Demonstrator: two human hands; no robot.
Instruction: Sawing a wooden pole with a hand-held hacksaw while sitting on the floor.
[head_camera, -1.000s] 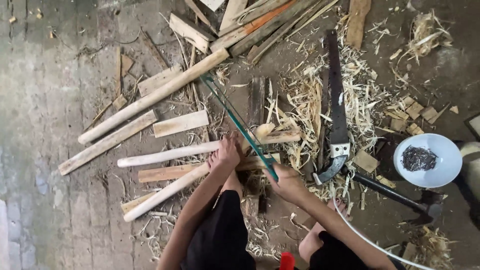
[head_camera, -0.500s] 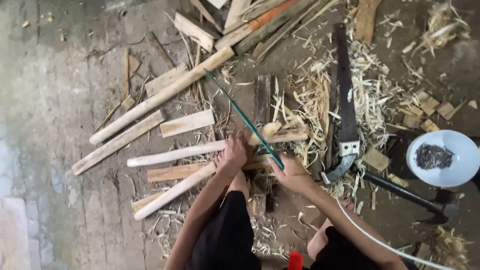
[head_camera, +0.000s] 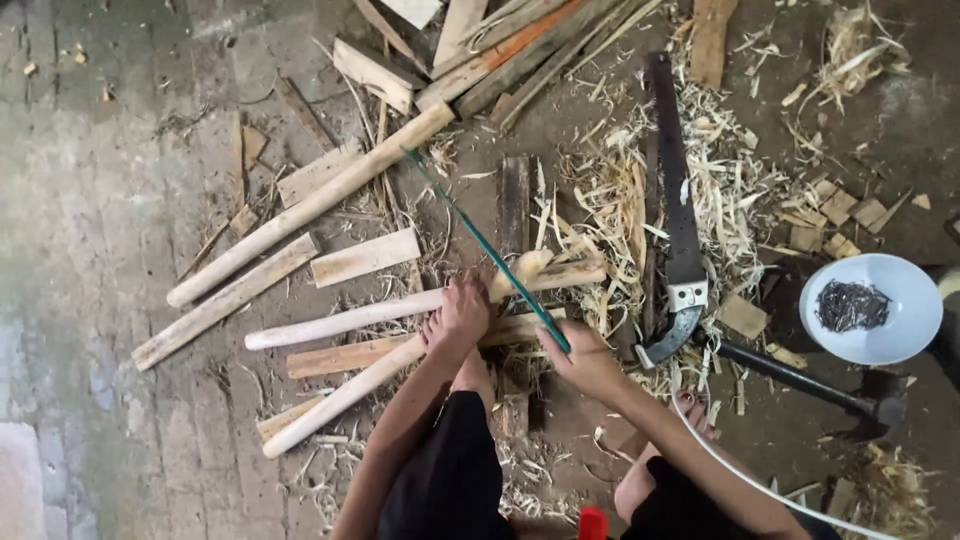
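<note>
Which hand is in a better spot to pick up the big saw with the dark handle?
Probably the right hand. It holds the thin green saw blade and sits nearer the big dark-handled saw. The left hand is farther away, pressing down the pale round wooden stick.

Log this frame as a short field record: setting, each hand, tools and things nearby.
setting: rough floor strewn with wood shavings and offcuts
left hand: pressing down on a pale round stick
right hand: gripping the near end of a thin green saw blade, which slants across the stick
hand saw: lying in the shavings to the right, untouched
hammer: dark, on the floor near the bowl
bowl: white, holding dark nails
other wood: long round pole and flat boards to the left
</note>
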